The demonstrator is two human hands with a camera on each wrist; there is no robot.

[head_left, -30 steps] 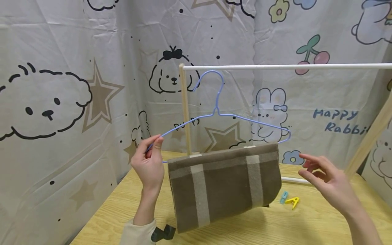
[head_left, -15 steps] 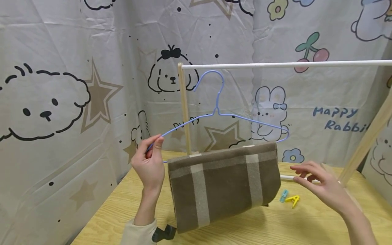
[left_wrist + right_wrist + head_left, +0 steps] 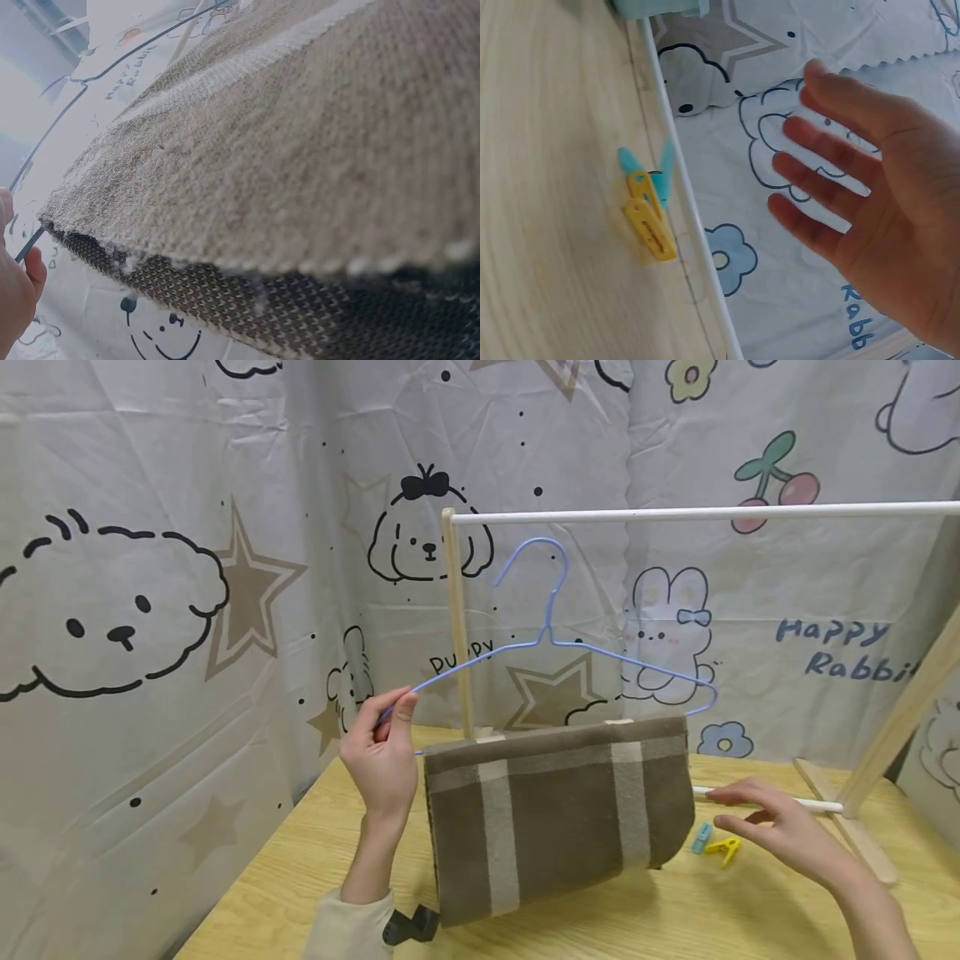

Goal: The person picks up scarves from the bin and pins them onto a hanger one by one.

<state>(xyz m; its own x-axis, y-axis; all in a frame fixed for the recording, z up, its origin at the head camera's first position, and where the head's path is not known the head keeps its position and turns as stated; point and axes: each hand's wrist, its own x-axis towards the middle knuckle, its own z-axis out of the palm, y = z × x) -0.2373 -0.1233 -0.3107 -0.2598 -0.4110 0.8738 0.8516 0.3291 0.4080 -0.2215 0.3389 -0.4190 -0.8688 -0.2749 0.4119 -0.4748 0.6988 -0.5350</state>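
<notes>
A blue wire hanger [image 3: 510,647] is held up by its left end, pinched between the thumb and fingers of my left hand [image 3: 384,760]. Folded over its lower bar hangs a brown knit cloth [image 3: 562,818] with pale stripes. In the left wrist view the cloth [image 3: 285,150] fills most of the picture. My right hand [image 3: 787,831] hovers over the table with loosely bent fingers, holding nothing. Close to its fingertips lie a blue clothespin [image 3: 702,837] and a yellow clothespin [image 3: 723,850]. The right wrist view shows the right hand [image 3: 885,180] apart from both pins.
Behind the hanger stands a rack with a white top rail [image 3: 675,514], a wooden left post [image 3: 456,627] and a slanted right leg [image 3: 900,718]. Its low white bar [image 3: 810,803] runs just above the wooden table [image 3: 277,868]. Patterned curtains surround the table.
My right hand has moved left and down, closer to the clothespins. The left hand, hanger and cloth have shifted slightly right in view, and the hanger's hook has tipped a little.
</notes>
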